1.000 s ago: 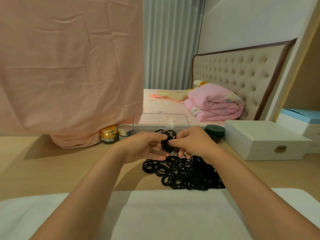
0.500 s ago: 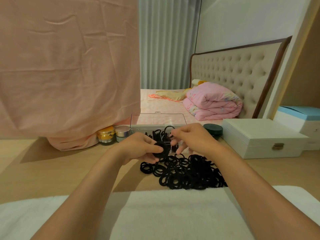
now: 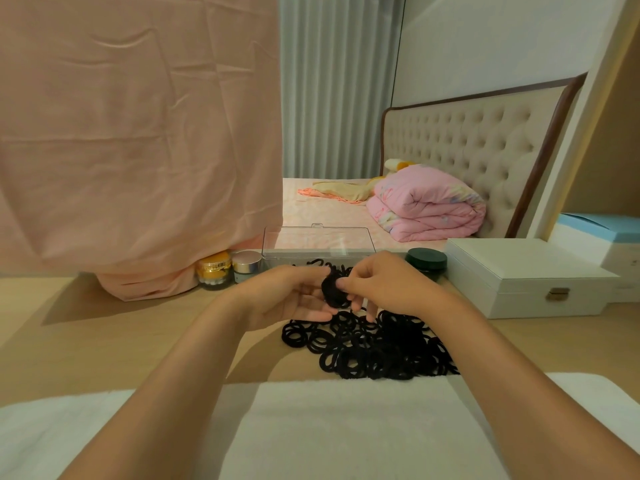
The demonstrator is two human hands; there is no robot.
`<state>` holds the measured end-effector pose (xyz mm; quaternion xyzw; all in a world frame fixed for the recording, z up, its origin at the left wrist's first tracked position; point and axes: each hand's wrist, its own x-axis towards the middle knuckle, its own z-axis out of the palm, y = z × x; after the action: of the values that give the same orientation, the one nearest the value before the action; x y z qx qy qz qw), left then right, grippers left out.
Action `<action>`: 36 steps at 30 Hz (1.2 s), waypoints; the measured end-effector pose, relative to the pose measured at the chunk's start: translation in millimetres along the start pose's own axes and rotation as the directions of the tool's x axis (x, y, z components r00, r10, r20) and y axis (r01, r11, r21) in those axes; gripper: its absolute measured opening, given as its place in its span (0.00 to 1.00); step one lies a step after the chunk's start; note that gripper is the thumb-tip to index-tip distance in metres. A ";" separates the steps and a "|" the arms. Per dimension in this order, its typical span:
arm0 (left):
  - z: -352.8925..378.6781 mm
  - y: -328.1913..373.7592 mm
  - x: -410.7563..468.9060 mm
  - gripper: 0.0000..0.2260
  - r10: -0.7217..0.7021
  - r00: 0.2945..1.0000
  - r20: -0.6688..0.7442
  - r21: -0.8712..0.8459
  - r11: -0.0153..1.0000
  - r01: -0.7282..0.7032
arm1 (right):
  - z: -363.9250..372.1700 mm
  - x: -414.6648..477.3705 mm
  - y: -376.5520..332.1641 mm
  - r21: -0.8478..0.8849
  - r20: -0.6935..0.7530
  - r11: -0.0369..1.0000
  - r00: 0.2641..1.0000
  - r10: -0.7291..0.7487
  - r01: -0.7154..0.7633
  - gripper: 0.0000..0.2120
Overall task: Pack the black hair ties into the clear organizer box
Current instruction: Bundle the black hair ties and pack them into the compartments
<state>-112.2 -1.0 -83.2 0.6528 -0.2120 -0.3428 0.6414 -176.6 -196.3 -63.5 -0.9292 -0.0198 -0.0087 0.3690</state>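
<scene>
A heap of black hair ties [image 3: 370,348] lies on the wooden tabletop in front of me. Behind it stands the clear organizer box [image 3: 318,242] with its lid raised; a few ties show inside, mostly hidden by my hands. My left hand [image 3: 287,296] holds a small stacked bundle of black hair ties [image 3: 333,288] in its fingers, just above the heap. My right hand [image 3: 384,284] pinches the same bundle from the right with thumb and forefinger.
A gold jar [image 3: 214,268] and a silver-lidded jar [image 3: 246,265] stand left of the box under a pink cloth [image 3: 138,133]. A dark green tin [image 3: 426,259] and a white case [image 3: 526,277] sit to the right. A white towel [image 3: 329,427] covers the near edge.
My right hand has come back onto the bundle in my left hand after lifting slightly away toward the box. Both hands stay above the heap.
</scene>
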 end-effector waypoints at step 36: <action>1.1 -4.7 99.3 0.20 0.347 0.920 -0.182 0.871 0.492 -0.014 | -21.0 87.3 38.8 -0.430 -0.300 0.845 0.933 0.199 -0.319 0.08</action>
<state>-46.7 -72.5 -105.2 0.9043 -0.3095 -0.0073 0.2940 -87.8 -236.3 -72.2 -0.9764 0.1549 -0.0772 0.1293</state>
